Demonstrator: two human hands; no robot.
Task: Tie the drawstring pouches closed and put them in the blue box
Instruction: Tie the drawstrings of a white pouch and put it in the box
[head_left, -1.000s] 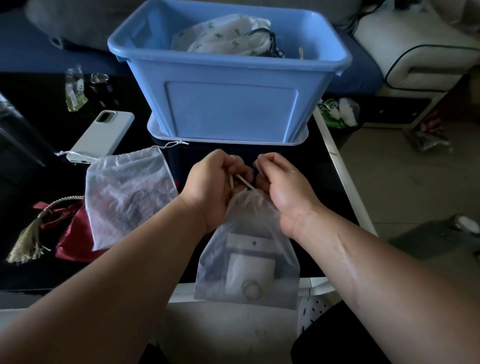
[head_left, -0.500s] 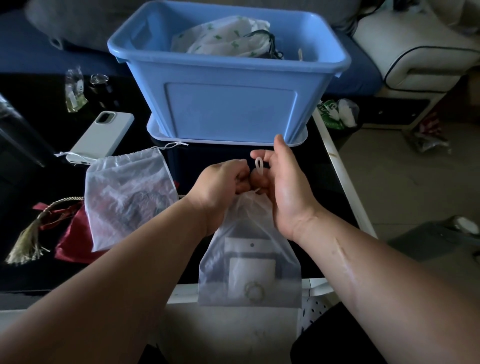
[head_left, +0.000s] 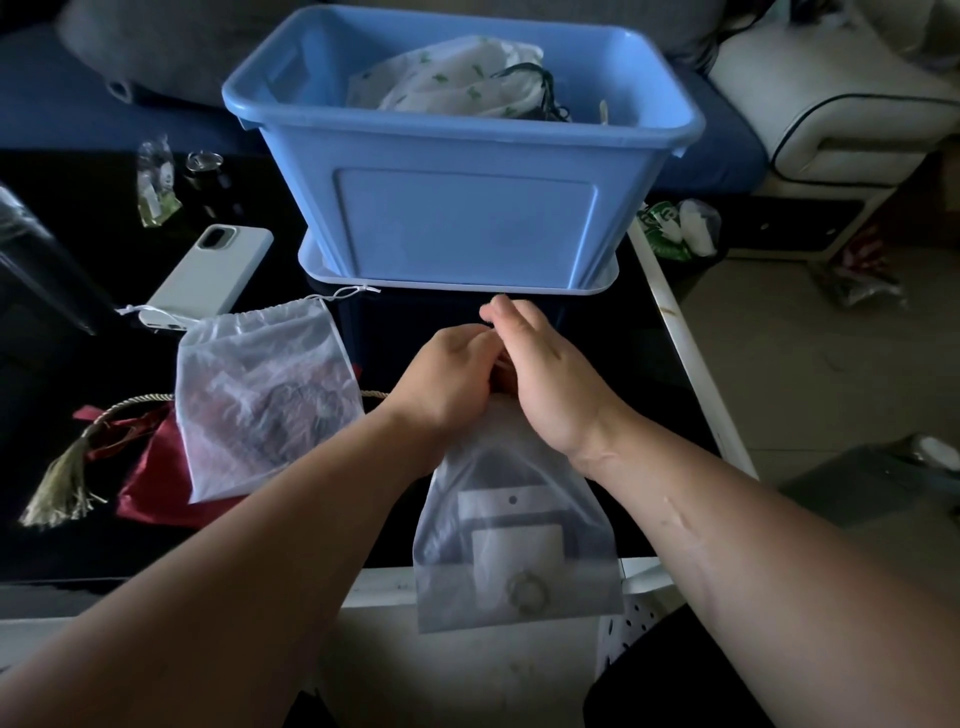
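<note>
Holding a clear pouch up by its neck, just in front of the box, over the near edge of the table. Clutching the gathered top in the left grip, fingers curled. Pressing the right grip alongside, fingertips together; cannot tell what is pinched there. Inside clear pouch: white card, ring. Inside box: white pouch with green print, dark cord. Left-front of box, flat on table: second clear pouch, partly over a red pouch.
</note>
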